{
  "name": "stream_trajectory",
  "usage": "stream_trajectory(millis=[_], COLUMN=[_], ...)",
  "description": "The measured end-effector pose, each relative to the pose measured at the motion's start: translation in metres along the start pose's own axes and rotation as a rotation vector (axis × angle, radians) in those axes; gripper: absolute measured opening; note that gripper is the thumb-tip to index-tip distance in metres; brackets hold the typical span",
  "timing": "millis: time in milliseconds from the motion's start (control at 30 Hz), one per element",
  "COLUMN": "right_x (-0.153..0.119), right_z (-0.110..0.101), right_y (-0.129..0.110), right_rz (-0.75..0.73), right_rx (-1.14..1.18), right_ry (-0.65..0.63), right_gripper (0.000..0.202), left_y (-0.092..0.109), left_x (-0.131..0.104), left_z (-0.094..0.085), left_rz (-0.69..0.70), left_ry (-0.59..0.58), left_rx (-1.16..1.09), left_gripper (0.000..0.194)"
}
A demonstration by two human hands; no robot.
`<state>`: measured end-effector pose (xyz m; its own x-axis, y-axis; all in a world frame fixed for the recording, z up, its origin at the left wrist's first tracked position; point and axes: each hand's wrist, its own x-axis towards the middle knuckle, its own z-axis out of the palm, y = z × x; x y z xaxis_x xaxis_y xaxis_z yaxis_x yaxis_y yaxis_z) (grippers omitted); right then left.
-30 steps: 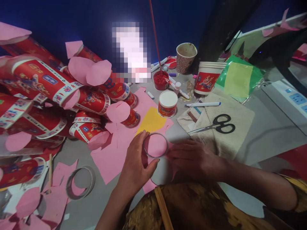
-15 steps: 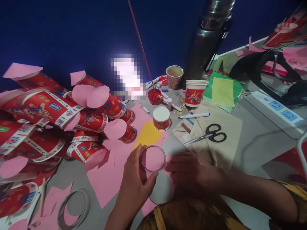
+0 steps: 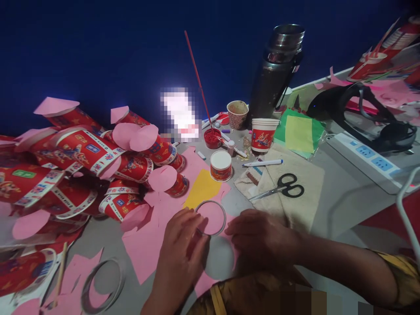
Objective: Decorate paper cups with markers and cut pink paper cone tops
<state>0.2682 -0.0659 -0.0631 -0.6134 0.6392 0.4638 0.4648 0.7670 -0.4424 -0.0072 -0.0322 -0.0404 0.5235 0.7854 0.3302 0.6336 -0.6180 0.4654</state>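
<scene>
My left hand [image 3: 183, 249] is at the left side of a thin grey ring [image 3: 225, 218], with its curled fingertips on the rim. The ring lies on a pink paper sheet [image 3: 139, 251], and pink shows inside it. Just below the ring is a round grey opening [image 3: 220, 259] in the pink paper. My right hand [image 3: 262, 236] rests palm down at the ring's right, fingers stretched out with nothing seen in them. A piece of yellow paper [image 3: 204, 188] and a small red cup with a white top [image 3: 221, 165] lie beyond the ring.
Red paper cups [image 3: 92, 151] with pink paper discs are heaped at left. Scissors [image 3: 288, 186] and a marker [image 3: 264, 163] lie on a cloth [image 3: 308, 210]. Behind stand a red paint pot [image 3: 212, 138], stacked cups [image 3: 262, 135] and a dark flask [image 3: 274, 78]. A grey roll [image 3: 87, 284] is front left.
My left thumb has drawn in from below the ring toward the fingers. The right hand stays at the ring's right side. The view has shifted slightly.
</scene>
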Motion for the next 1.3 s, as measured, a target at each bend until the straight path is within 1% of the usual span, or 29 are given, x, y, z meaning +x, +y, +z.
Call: stream_trajectory(millis=[33, 67, 133, 267, 333, 400, 500, 567, 600, 633, 700, 800, 867, 900, 1000, 1100, 1167, 1300], right_x=[0.0, 0.0, -0.001, -0.003, -0.005, -0.007, -0.007, -0.006, -0.004, -0.002, 0.001, 0.003, 0.002, 0.001, -0.001, -0.004, -0.006, -0.012], right_z=[0.0, 0.001, 0.001, 0.003, 0.008, 0.013, 0.017, 0.009, 0.001, -0.009, -0.034, -0.072, -0.089, -0.095, -0.102, -0.099, -0.097, -0.097], right_y=[0.0, 0.0, 0.0, 0.001, 0.003, 0.004, 0.004, 0.005, 0.007, 0.01, 0.02, 0.045, 0.062, 0.07, 0.086, 0.093, 0.097, 0.102], right_rz=[-0.004, -0.006, 0.0, 0.04, 0.054, 0.061, 0.098, 0.11, 0.107, 0.11, 0.156, 0.353, 0.479, 0.533, 0.676, 0.746, 0.744, 0.685], right_rx=[-0.001, -0.002, -0.002, 0.014, 0.034, 0.055, 0.083, 0.068, 0.035, -0.015, -0.16, -0.379, -0.505, -0.559, -0.663, -0.702, -0.706, -0.698], right_ry=[0.015, 0.025, 0.02, 0.032, 0.049, 0.037, 0.009, -0.011, -0.019, -0.018, 0.032, 0.104, 0.114, 0.099, -0.008, -0.107, -0.117, -0.076], right_gripper=[0.021, 0.021, 0.021, 0.018, 0.016, 0.014, 0.009, 0.012, 0.014, 0.016, 0.024, 0.027, 0.025, 0.023, 0.021, 0.019, 0.02, 0.023], left_y=[0.002, 0.005, 0.01, 0.014, 0.012, 0.009, 0.004, 0.001, -0.001, -0.003, -0.006, -0.009, -0.009, -0.008, -0.002, 0.004, 0.007, 0.01], left_x=[0.0, -0.001, -0.003, -0.008, -0.011, -0.014, -0.018, -0.02, -0.02, -0.02, -0.021, -0.021, -0.023, -0.023, -0.025, -0.023, -0.021, -0.016], left_z=[-0.001, -0.001, 0.002, 0.013, 0.018, 0.022, 0.026, 0.028, 0.028, 0.028, 0.027, 0.026, 0.027, 0.027, 0.027, 0.025, 0.022, 0.02], left_rz=[0.036, 0.062, 0.103, 0.164, 0.189, 0.21, 0.197, 0.179, 0.185, 0.204, 0.234, 0.249, 0.249, 0.243, 0.178, 0.162, 0.172, 0.189], left_ry=[0.034, 0.059, 0.085, 0.134, 0.139, 0.127, 0.147, 0.168, 0.163, 0.148, 0.117, 0.11, 0.114, 0.117, 0.136, 0.125, 0.131, 0.162], left_rx=[-0.002, -0.002, 0.007, 0.043, 0.066, 0.085, 0.105, 0.125, 0.134, 0.138, 0.141, 0.136, 0.123, 0.114, 0.098, 0.099, 0.105, 0.133], left_gripper=[0.033, 0.029, 0.026, 0.027, 0.028, 0.03, 0.03, 0.029, 0.029, 0.029, 0.03, 0.033, 0.034, 0.035, 0.036, 0.034, 0.034, 0.034])
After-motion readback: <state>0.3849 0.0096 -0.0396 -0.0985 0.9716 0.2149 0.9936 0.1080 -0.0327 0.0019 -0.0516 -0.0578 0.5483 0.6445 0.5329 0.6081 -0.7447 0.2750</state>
